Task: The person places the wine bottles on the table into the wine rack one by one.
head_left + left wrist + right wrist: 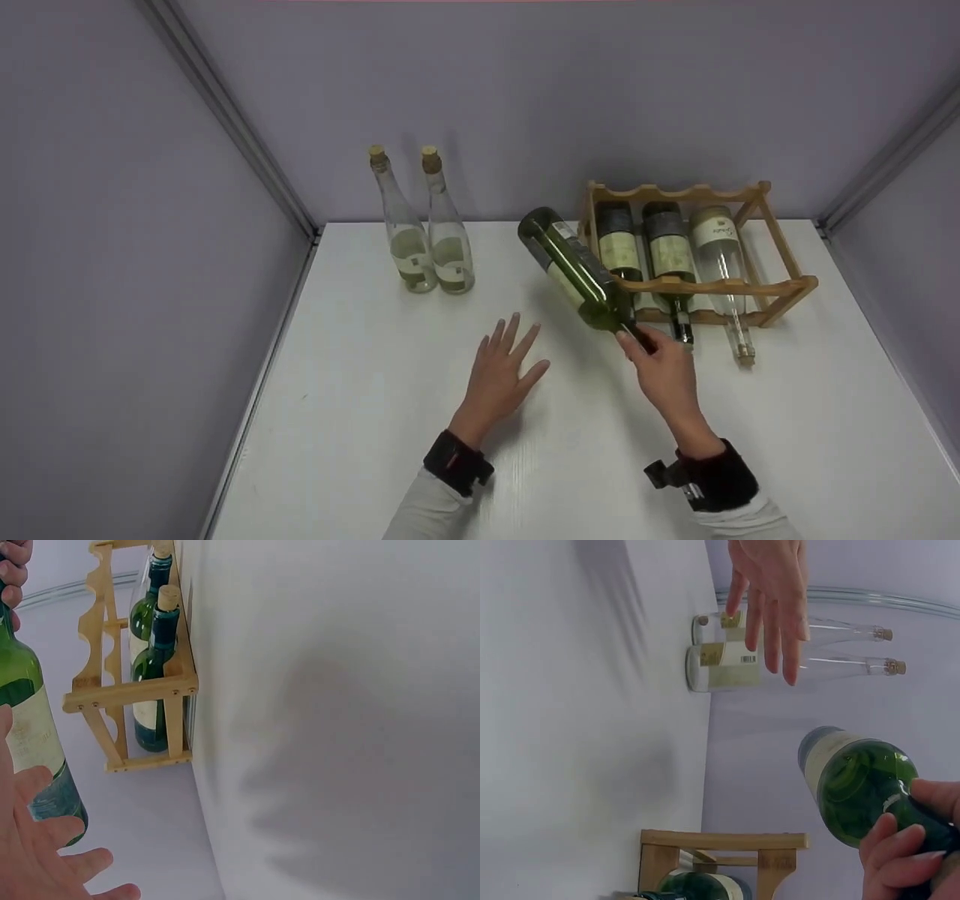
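My right hand [665,373] grips a green wine bottle [574,270] by its neck, and the bottle slants with its base up toward the back left. In the right wrist view, the thumb and fingers wrap the neck of that bottle [862,784]. Its lower end overlaps the left end of the wooden wine rack [791,287] in the head view. To the left, my left hand [498,380] is spread over the white table, holding nothing. The left wrist view has those spread fingers [60,832] in front of the bottle's label.
In the rack's lower row lie two green bottles [670,251] and a clear bottle [721,244], necks toward me. Two clear corked bottles [409,255] stand upright at the back left of the table [360,420]. Grey walls [525,97] enclose the back and sides.
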The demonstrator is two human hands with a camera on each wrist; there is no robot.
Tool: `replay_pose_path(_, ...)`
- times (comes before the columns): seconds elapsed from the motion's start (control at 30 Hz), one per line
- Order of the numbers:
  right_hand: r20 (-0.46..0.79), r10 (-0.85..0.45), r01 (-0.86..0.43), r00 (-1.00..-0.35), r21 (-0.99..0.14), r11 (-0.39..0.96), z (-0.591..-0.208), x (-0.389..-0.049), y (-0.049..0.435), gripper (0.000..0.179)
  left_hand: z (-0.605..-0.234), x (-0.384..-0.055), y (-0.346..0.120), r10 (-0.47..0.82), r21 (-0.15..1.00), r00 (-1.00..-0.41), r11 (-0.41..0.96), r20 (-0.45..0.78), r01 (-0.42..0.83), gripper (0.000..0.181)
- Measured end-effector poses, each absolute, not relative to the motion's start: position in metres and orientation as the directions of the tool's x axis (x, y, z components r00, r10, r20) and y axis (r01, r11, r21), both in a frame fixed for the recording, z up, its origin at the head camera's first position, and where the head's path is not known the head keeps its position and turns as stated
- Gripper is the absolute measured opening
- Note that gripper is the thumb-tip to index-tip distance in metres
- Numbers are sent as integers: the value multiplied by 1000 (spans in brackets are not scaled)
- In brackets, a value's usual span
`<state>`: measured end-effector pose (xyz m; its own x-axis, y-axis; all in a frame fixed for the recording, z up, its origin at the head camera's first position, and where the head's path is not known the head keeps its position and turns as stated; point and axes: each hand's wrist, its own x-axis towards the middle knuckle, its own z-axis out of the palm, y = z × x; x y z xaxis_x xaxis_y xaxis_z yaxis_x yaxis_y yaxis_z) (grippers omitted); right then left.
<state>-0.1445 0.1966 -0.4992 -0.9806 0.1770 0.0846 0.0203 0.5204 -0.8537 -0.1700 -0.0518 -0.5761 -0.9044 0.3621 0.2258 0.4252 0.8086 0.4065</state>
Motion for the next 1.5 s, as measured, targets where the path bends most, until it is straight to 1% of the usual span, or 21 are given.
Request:
replay_pose_path(0.17,99,217,38,-971,-833,552,-496,-148,210,50,-573,-169,-40,385,385,-895,808,226,445,64)
replay_pose_path(0.37,117,283,68,-952,-820,569,-493,-151,228,57,-570,-168,-24,421,366,-886,807,195,464,64)
replay_pose_path(0.47,115,326,95,-938,-820,564,-493,-153,235,54,-569,-167,-18,441,358,-879,803,182,477,64)
replay_pose_path(0.63,103,391,143,-915,-822,551,-491,-157,247,55,-569,-165,-10,463,355,-870,795,168,492,64)
replay_pose_path(0.8,109,428,160,-897,-822,546,-490,-163,260,54,-567,-166,-3,475,349,-867,794,153,497,64)
replay_pose_path(0.93,92,459,195,-884,-820,539,-490,-168,274,54,-565,-167,2,483,343,-864,794,145,502,65)
replay_pose_path(1.17,72,524,250,-849,-818,517,-490,-177,298,54,-562,-168,11,501,310,-851,793,159,524,65)
replay_pose_path(1.5,47,588,310,-807,-814,491,-497,-183,327,55,-563,-166,20,522,319,-840,779,144,539,64)
